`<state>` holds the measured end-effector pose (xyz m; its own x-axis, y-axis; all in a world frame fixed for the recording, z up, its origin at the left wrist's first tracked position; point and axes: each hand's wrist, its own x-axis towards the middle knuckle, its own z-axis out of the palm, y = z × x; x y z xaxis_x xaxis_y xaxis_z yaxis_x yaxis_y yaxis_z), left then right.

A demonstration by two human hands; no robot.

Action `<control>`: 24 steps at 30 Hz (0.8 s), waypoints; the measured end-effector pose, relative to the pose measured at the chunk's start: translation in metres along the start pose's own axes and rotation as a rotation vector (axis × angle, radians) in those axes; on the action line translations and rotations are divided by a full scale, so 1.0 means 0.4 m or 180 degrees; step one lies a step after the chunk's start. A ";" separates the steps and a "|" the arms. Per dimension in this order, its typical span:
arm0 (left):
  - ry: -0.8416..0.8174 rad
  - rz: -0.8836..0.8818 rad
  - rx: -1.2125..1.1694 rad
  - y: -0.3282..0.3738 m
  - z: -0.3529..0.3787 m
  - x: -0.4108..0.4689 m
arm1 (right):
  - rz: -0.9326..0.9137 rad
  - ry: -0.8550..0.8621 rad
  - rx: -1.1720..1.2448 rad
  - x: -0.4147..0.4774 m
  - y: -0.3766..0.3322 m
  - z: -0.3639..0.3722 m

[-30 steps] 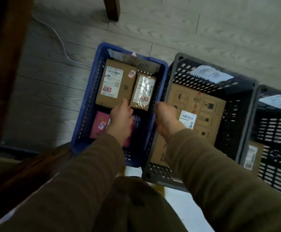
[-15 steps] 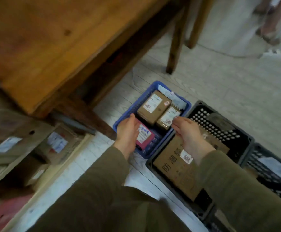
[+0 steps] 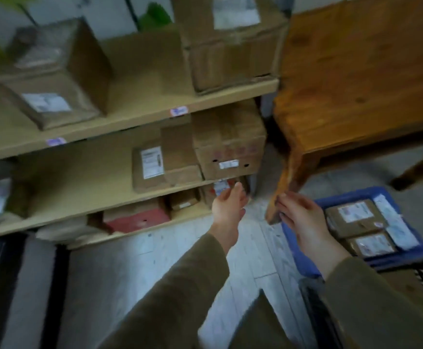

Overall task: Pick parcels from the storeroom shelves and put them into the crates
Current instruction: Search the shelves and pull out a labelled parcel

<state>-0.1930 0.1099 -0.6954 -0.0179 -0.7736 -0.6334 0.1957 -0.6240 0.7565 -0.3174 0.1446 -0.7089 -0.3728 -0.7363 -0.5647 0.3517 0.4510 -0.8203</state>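
Pale wooden shelves (image 3: 142, 79) on the left carry brown cardboard parcels (image 3: 228, 147). The left hand (image 3: 229, 205) reaches toward the lowest shelf, fingers loosely spread and empty, near a small white-labelled box (image 3: 220, 187). The right hand (image 3: 303, 215), loosely curled and holding nothing, hangs beside an orange wooden table leg (image 3: 280, 192). A blue plastic crate (image 3: 396, 258) on the right holds flat labelled packages (image 3: 353, 217).

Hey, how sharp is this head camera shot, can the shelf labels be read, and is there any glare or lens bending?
Head view: motion blur softens the whole frame, worst on the top-left cardboard box; the label on the middle-shelf parcel is unreadable. Head view: light is dim and flat, no glare. Head view: the wide lens bows the shelf edge.
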 end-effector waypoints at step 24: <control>0.1127 0.0267 0.1156 0.070 -0.796 0.528 | -0.0976 -0.0975 -0.2943 0.270 0.399 0.849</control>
<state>0.1210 -0.0360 -0.8598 0.3287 -0.7772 -0.5367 -0.1723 -0.6080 0.7750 -0.0099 -0.0345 -0.8699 -0.0541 -0.9245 -0.3773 -0.5709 0.3387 -0.7479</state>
